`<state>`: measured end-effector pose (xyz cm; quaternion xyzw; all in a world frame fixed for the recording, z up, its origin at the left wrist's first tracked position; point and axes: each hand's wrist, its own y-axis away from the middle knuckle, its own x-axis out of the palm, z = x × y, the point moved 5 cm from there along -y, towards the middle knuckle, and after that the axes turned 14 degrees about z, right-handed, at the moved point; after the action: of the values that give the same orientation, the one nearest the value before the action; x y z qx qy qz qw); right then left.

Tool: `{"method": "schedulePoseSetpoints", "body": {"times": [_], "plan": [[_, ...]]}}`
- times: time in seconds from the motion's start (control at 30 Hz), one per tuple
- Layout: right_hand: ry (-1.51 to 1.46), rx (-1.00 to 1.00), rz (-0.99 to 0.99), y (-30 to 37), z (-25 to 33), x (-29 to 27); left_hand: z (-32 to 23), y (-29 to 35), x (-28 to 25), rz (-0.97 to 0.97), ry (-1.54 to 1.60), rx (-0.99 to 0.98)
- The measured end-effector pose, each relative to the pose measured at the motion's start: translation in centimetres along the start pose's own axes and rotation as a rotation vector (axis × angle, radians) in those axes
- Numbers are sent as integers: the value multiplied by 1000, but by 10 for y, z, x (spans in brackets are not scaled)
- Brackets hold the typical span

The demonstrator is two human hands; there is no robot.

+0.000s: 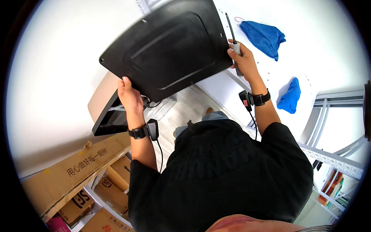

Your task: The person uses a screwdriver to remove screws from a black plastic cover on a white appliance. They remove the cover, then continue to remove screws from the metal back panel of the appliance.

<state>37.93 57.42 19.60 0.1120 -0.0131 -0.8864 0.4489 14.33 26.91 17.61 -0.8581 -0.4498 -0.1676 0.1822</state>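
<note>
A wide black panel (170,58) with rounded corners, a raised rectangular ridge and small holes along its rim is held up, tilted, in front of me. My left hand (129,96) grips its lower left edge, fingers mostly hidden behind it. At the right edge my right hand (244,62) is closed round a screwdriver (236,48) with a grey and black handle, its dark shaft pointing up and away. The fingers of that hand also rest against the panel's edge. Black straps with small boxes and cables are on both wrists.
On the white table (266,77) lie two blue cloth pieces (264,36) and several small dark bits. Below the panel's left side stands a box-like thing with a black side (112,120). Cardboard boxes (77,166) fill a shelf at lower left; metal racks (332,154) stand at right.
</note>
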Motion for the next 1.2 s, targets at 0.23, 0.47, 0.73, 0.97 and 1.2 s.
{"method": "schedulePoseSetpoints", "body": {"times": [0.23, 0.47, 0.73, 0.97, 1.2], "plan": [[-12, -78, -93, -36, 3, -71, 42, -67, 63, -82, 97, -88], [42, 66, -204, -79, -17, -111, 91, -123, 105, -23, -87, -198], [-146, 134, -272, -119, -39, -131, 154, -137, 126, 384, -400, -401], [-131, 215, -302, -151, -58, -123, 181, -156, 114, 465, -863, -166], [-91, 312, -282, -173, -80, -118, 195, -176, 111, 387, -810, -13]]}}
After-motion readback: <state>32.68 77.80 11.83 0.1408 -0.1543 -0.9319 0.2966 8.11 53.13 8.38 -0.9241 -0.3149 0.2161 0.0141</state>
